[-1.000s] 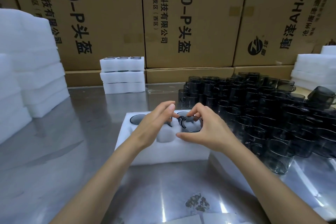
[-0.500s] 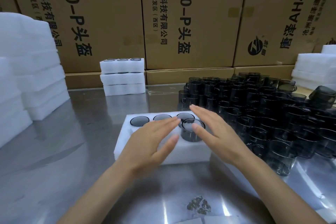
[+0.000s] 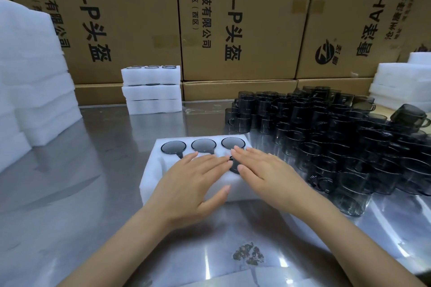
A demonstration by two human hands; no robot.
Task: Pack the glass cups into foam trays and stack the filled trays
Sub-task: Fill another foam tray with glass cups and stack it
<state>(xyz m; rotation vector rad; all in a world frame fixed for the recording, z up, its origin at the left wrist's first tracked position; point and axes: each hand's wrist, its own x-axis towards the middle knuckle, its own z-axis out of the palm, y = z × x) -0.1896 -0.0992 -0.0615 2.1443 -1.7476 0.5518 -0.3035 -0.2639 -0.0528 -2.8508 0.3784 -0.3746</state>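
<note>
Where cup rims stood proud, both hands' fingers (image 3: 210, 161) now flat, straight, atop foam tray (image 3: 149, 170).

Both hands (image 3: 196, 179) (image 3: 263, 170) flat, fingers straight

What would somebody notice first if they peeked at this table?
Probably the big crowd of dark glass cups covering the right side of the shiny metal table. Next, the left hand and right hand lying flat on a white foam tray in the middle, three cups showing in its back row.
</note>
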